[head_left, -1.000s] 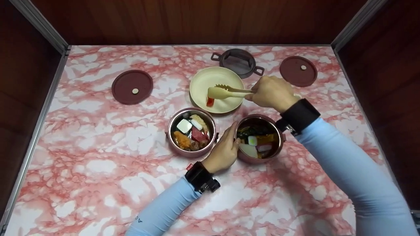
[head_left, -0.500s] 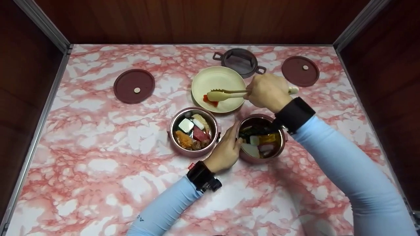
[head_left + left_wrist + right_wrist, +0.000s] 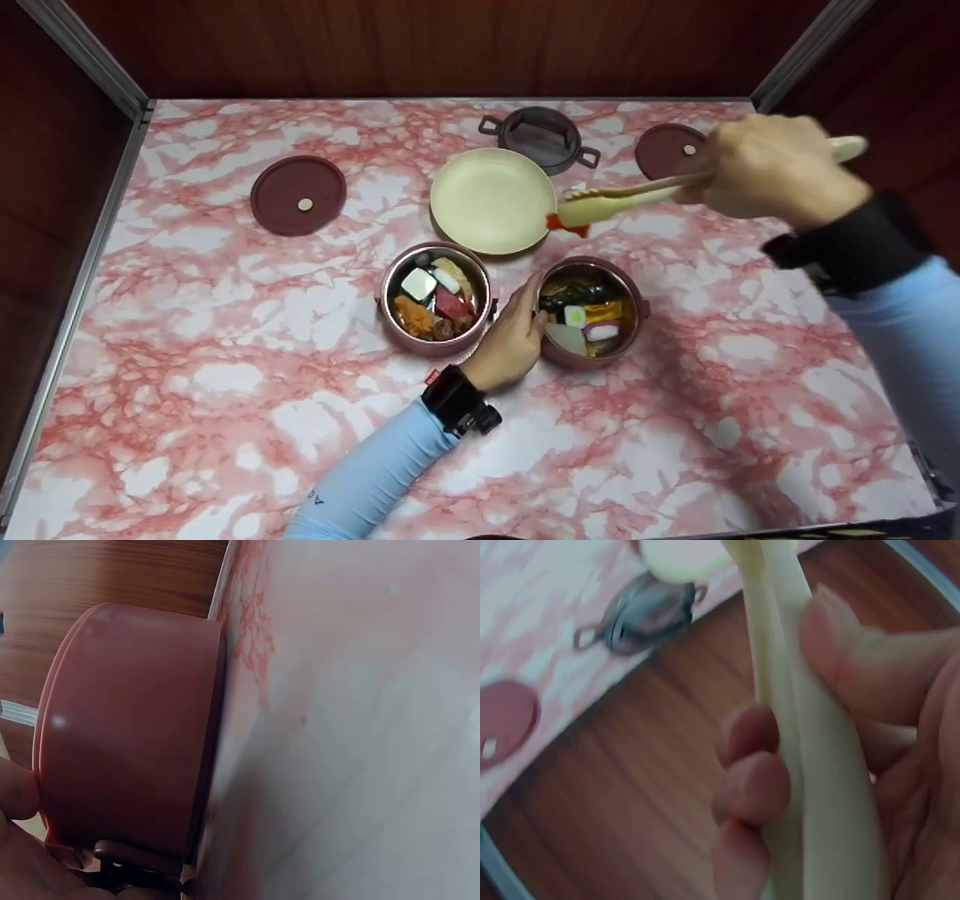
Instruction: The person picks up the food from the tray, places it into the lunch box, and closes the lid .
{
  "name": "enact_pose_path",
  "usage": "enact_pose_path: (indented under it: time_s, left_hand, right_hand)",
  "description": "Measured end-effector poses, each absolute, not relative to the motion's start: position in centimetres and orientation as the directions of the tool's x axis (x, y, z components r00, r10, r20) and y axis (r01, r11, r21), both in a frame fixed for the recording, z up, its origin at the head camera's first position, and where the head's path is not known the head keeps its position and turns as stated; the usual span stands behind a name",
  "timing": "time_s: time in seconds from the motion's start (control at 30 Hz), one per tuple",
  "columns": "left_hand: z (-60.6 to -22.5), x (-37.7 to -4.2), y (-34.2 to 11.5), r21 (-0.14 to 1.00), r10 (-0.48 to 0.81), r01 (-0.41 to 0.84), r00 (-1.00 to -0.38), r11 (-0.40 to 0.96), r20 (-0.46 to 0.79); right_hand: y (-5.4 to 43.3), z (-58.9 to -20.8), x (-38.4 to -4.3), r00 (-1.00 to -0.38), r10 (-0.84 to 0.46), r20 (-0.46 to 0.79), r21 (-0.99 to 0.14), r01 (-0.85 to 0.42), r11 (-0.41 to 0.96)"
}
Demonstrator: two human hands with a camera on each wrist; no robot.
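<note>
Red piece (image 3: 568, 227) rightward, now between hands (image 3: 506, 341) (image 3: 776, 172)

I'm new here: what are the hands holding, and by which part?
The right hand grips tongs by their handles; the left hand rests against a pot.

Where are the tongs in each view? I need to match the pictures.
Head: tongs right of centre, upper half, gripped by the right hand.
Left wrist: can't make any out.
Right wrist: tongs large, right of centre, from top edge to bottom edge.
Shared landmark: marbled tabletop, in all three.
</note>
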State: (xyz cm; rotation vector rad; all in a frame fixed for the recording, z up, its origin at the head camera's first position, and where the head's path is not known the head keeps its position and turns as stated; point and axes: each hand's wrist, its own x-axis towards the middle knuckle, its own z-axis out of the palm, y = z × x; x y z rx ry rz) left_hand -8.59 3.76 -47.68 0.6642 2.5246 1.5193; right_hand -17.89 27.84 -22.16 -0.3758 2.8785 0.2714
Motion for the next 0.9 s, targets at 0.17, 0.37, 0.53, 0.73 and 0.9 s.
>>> enact_pose_path:
  time_s: [0.17, 0.37, 0.53, 0.73, 0.9]
  left_hand:
    - [-47.7, -8.7, 3.5, 0.863, 0.426, 0.305, -0.897, 0.402, 0.118]
    - [-47.6, -8.7, 3.3, 0.866, 0.427, 0.297, -0.897, 0.403, 0.109]
    - [-47.5, -8.6, 3.4, 0.869, 0.429, 0.293, -0.897, 0.398, 0.105]
    - [-47.4, -8.5, 3.7, 0.862, 0.43, 0.329, -0.891, 0.386, 0.147]
    - [-47.5, -8.5, 3.6, 0.861, 0.436, 0.328, -0.889, 0.388, 0.142]
  right_hand:
    - [30.8, -21.5, -16.6, -0.864, -0.379, -0.33, 0.18, -0.452, 0.873]
    - [32.1, -23.6, -15.2, -0.798, -0.506, -0.327, 0.152, -0.573, 0.805]
    - [32.2, -24.9, -15.0, -0.789, -0.547, -0.278, 0.147, -0.598, 0.788]
    - [32.3, -25.7, -15.2, -0.781, -0.55, -0.295, 0.122, -0.602, 0.789]
    - [32.3, -25.8, -15.5, -0.79, -0.476, -0.387, 0.088, -0.545, 0.834]
